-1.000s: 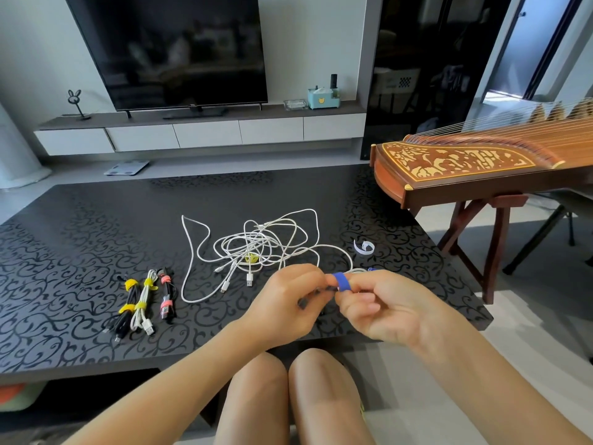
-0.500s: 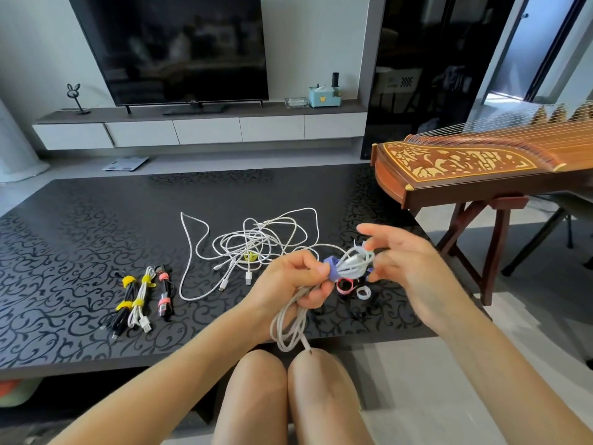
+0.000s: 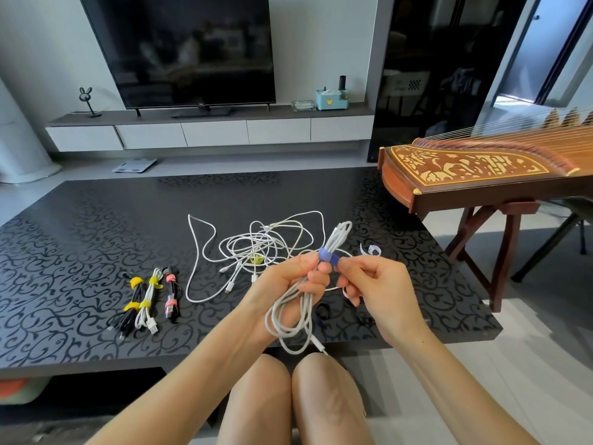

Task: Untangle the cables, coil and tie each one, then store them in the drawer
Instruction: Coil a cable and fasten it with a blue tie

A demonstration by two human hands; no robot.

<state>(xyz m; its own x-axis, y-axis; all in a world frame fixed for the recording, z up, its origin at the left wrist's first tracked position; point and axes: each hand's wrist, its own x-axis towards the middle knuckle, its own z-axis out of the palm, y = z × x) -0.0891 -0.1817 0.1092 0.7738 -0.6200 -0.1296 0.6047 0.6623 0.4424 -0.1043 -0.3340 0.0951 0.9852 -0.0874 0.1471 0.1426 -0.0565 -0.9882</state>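
The strap (image 3: 327, 256) could slip and the cable (image 3: 290, 322) spring loose
Left hand (image 3: 285, 284) grips the coiled cable; right hand (image 3: 375, 290) pinches the strap's free end.

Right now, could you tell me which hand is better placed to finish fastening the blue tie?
Probably the right hand: it pinches the blue tie at its free end, while the left hand grips the coiled white cable.

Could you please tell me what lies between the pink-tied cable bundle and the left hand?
Head view: a loose white cable loop on the table.
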